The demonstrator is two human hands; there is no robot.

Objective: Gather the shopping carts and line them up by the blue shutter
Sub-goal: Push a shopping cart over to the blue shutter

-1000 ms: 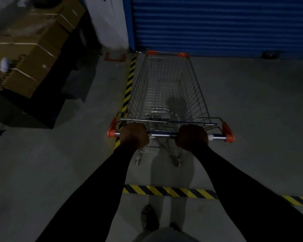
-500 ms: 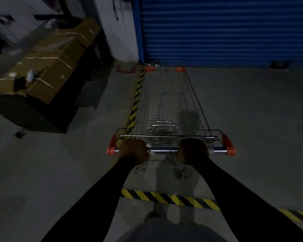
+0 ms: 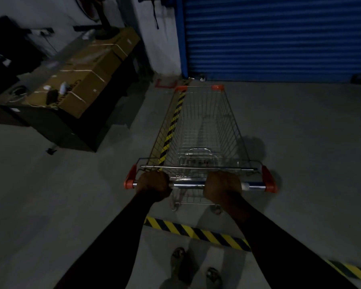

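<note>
Dim room, grey concrete floor, smooth and bare to the right. Blue shutter rolled down across the far wall, ribbed, its blue frame post at the left edge. One wire shopping cart standing lengthwise on the floor, nose aimed at the shutter's left end and close to it, orange corner caps front and back. Left hand closed in a fist around the chrome handle bar, near its left end; right hand likewise wrapped tight around the bar, right of centre. Both arms in dark sleeves. Yellow-and-black hazard tape laid across the floor just behind the cart's rear wheels, a second strip running toward the shutter beneath the cart's left side. Two feet in sandals visible at the bottom edge, behind the cross strip. At left, a dark table against the pale wall, carrying cardboard boxes with small unclear items on top.
</note>
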